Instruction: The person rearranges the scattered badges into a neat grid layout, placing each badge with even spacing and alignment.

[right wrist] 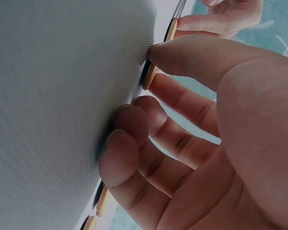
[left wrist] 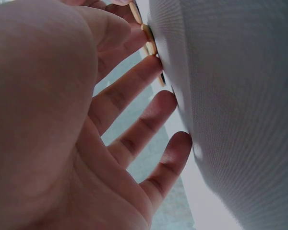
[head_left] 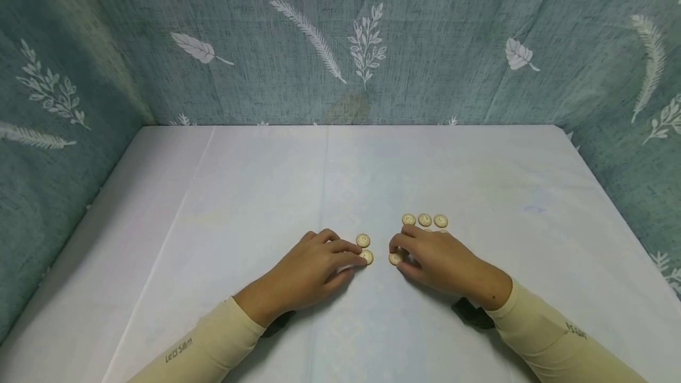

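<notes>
My left hand (head_left: 319, 268) lies low over the white cloth with its fingers fairly straight, the index fingertip touching a round cream button (head_left: 368, 257). Just beyond that one lies a second button (head_left: 363, 240). On the other side of a narrow gap, my right hand (head_left: 441, 259) holds a button (head_left: 395, 259) flat on the cloth between thumb and index finger. The right wrist view shows this button (right wrist: 150, 76) at the tips of thumb and index finger, the other fingers curled against the cloth. Beyond the right hand, a row of three buttons (head_left: 424, 220) shows, with more partly hidden behind the knuckles.
A white cloth covers the table (head_left: 255, 182). Green leaf-patterned fabric (head_left: 425, 75) hangs behind it and along both sides. Dark wrist-worn devices (head_left: 472, 314) sit under both wrists, next to the cream sleeves (head_left: 553, 330).
</notes>
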Available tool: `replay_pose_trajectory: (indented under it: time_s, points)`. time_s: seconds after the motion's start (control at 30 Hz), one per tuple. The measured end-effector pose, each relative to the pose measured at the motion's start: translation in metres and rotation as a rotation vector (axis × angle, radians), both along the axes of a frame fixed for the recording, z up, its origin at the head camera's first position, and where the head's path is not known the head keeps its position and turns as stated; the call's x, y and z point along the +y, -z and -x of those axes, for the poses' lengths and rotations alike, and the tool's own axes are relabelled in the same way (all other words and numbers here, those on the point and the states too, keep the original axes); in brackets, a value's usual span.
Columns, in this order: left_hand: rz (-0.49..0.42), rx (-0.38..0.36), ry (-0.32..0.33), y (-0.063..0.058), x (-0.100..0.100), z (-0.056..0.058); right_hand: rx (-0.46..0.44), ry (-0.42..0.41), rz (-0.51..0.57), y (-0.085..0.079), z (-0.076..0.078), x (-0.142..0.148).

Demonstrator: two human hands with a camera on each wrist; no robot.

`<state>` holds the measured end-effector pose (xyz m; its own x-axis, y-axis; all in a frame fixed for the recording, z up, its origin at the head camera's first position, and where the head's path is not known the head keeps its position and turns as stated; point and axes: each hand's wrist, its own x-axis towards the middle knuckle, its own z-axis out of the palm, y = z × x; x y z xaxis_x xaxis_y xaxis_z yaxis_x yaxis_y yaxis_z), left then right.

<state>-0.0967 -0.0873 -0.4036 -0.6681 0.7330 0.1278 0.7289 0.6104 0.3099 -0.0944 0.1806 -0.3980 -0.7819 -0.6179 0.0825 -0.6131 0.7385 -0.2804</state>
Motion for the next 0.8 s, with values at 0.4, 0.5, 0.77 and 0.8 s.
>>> replay_pose_trajectory:
  time_s: [0.4, 0.5, 0.77, 0.8]
  points:
    - [-0.003, 0.015, -0.003, -0.0009, -0.0005, 0.0009, -0.067, 0.021, -0.001, -0.0031, 0.0017, 0.0008]
    - [-0.012, 0.030, -0.003, -0.0007, -0.0001, 0.0013, -0.065, 0.023, -0.003, -0.0036, 0.0018, 0.0018]
    - [-0.005, 0.015, 0.002, 0.0012, 0.0000, 0.0002, -0.085, 0.010, -0.022, -0.0039, 0.0004, 0.0058]
    - [-0.004, 0.018, 0.001, 0.0014, -0.0001, 0.0003, -0.076, 0.005, -0.024, -0.0041, 0.0006, 0.0062]
